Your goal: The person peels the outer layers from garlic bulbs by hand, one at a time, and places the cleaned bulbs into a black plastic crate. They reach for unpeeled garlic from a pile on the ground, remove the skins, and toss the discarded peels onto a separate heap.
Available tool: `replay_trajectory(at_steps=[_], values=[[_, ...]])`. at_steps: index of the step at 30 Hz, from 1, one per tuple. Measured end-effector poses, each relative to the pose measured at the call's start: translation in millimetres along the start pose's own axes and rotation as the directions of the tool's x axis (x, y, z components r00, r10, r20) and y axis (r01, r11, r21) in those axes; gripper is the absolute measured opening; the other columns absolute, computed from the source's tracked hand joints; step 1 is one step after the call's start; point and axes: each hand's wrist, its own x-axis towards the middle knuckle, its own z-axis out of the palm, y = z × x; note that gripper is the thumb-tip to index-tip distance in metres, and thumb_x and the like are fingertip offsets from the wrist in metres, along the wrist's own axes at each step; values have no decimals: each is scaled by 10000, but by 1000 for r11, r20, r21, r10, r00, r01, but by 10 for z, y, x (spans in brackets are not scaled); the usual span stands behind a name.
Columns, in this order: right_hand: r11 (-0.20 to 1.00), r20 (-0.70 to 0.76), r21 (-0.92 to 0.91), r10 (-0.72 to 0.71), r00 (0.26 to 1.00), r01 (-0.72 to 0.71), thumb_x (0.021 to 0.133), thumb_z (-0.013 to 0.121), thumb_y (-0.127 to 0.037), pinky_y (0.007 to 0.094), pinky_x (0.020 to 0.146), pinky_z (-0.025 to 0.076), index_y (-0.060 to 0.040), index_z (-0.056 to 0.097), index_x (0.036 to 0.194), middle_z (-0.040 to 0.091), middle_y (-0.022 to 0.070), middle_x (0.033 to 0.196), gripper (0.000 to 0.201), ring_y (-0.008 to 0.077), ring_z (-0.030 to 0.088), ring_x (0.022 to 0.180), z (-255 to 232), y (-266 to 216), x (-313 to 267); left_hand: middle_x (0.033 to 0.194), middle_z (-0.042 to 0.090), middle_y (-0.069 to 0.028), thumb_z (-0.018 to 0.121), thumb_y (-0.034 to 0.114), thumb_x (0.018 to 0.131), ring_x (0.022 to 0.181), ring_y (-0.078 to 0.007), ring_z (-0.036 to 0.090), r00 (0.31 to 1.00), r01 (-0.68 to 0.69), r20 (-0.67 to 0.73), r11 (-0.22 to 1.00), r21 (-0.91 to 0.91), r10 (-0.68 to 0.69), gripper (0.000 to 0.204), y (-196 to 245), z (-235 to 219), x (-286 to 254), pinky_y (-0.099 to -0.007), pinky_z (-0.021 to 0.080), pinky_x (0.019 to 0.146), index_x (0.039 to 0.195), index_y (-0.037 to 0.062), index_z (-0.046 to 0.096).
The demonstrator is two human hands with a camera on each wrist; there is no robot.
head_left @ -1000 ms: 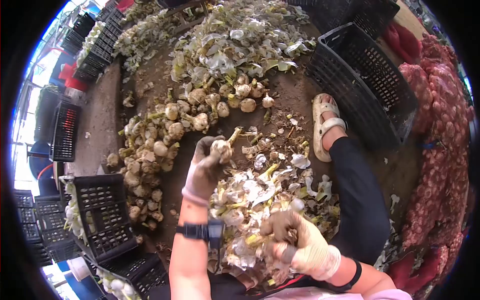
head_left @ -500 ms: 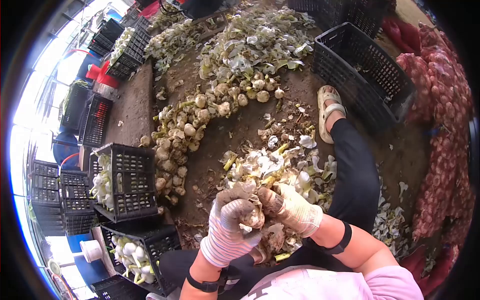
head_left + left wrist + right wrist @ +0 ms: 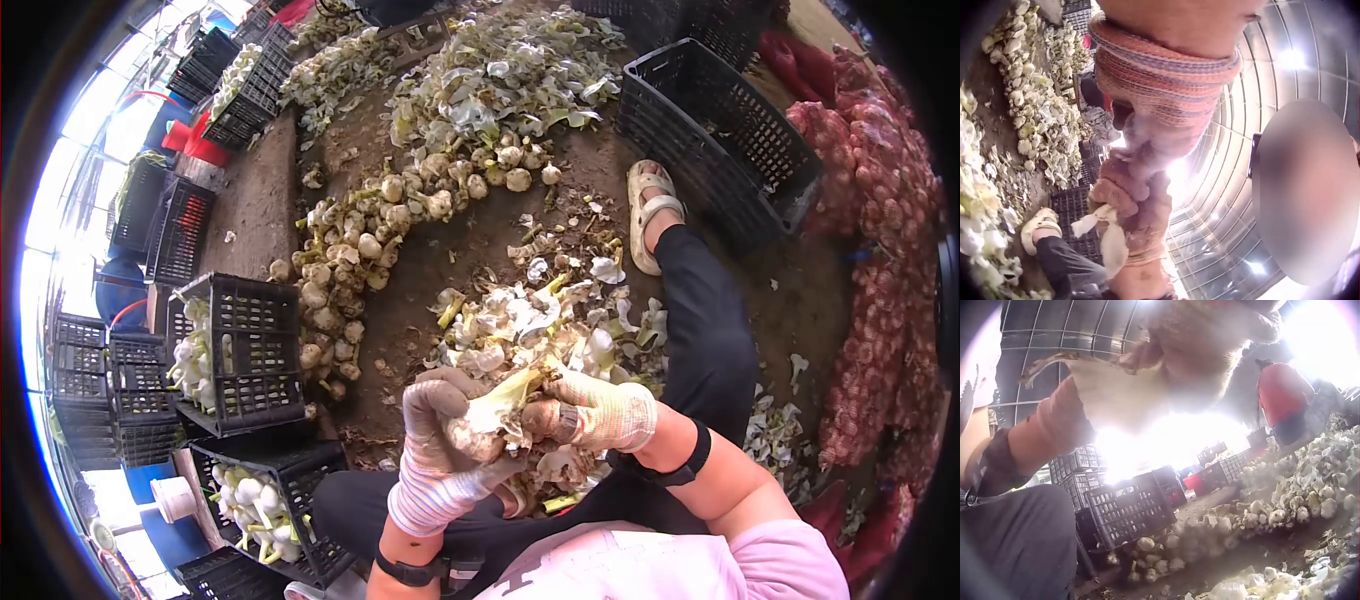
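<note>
Above the lap, my gloved left hand [image 3: 435,450] grips a garlic bulb [image 3: 473,440], its fingers curled round it. Beside it on the right, my gloved right hand [image 3: 595,412] pinches the loose outer skin [image 3: 510,395] of that bulb between thumb and fingers. A wide pale sheet of the skin [image 3: 1116,390] spreads between the hands in the right wrist view. Scraps of it [image 3: 1113,247] hang below the gloves in the left wrist view, where the bulb is hidden. Under both hands lies a heap of garlic peelings [image 3: 510,325].
A row of unpeeled garlic bulbs [image 3: 345,260] curves across the dirt floor ahead. Crates of cleaned garlic [image 3: 240,350] stand left, and a black crate [image 3: 715,150] stands right. Red net sacks of garlic [image 3: 875,290] line the right edge. Another person [image 3: 1282,394] sits farther off.
The left hand has come back from farther forward, carrying the garlic bulb to the right hand. The right hand has since pulled a wide flap of skin out from the bulb.
</note>
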Motion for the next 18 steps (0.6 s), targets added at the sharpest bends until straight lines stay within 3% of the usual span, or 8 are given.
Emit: replay_trajectory(at_steps=[8,10,11,12,14,16,17,18], values=[[853,307,-406,-209,928,327,897,540,-304,301,855,454,-41,529,1236,610,110,1087,429,211,583,979,-113,38,112,1036,543,-83,813,162,673,980,-186,535,954,204,-90,837,-507,-287,618,6,-138,-20,-315,471,855,1151,76,432],[941,19,-328,-77,997,79,902,551,-314,292,839,458,-54,543,1219,619,93,1054,410,188,587,954,-43,92,162,1077,529,-88,793,211,718,993,-188,529,964,109,-247,993,51,-94,582,5,-91,-13,-300,439,880,1150,59,435],[916,-83,-394,-119,989,77,897,582,-282,289,851,457,-43,557,1196,625,80,1047,384,165,586,944,-16,41,192,1121,505,-115,756,245,764,997,-212,524,964,-34,-244,957,289,108,579,-56,-47,-38,-318,430,880,1195,38,428],[1000,-168,-26,6,986,-10,889,603,-221,283,858,457,-31,576,1165,633,65,1044,336,139,582,940,63,15,193,1149,477,-140,734,240,783,1008,-235,519,961,-181,-40,737,651,272,604,-104,-149,-9,-353,432,889,1251,36,412],[988,-194,146,-23,981,52,878,623,-193,275,864,456,-21,590,1135,637,51,1041,311,111,571,945,67,45,174,1127,474,-153,739,235,778,1013,-250,513,895,-352,152,455,818,419,650,-156,-112,-10,-392,439,887,1306,74,395],[985,-208,122,-96,973,123,880,616,-175,268,854,459,-21,594,1134,638,49,1035,298,101,569,936,108,106,206,1131,470,-128,734,271,786,974,-228,533,898,-289,64,474,832,435,639,-201,-20,-23,-374,475,847,1306,119,396],[976,-222,97,-169,960,195,881,609,-156,262,844,462,-21,598,1132,640,47,1028,285,92,568,928,117,124,213,1109,483,-113,728,307,788,940,-221,544,944,-82,-258,905,418,204,648,-185,61,-29,-348,492,816,1305,117,386],[976,-225,99,-169,960,195,881,609,-156,262,844,462,-21,598,1132,640,47,1028,285,92,568,928,104,95,195,1088,497,-97,722,342,790,905,-213,556,905,108,-389,978,-181,-172,660,-158,109,-31,-322,509,786,1304,114,377]])
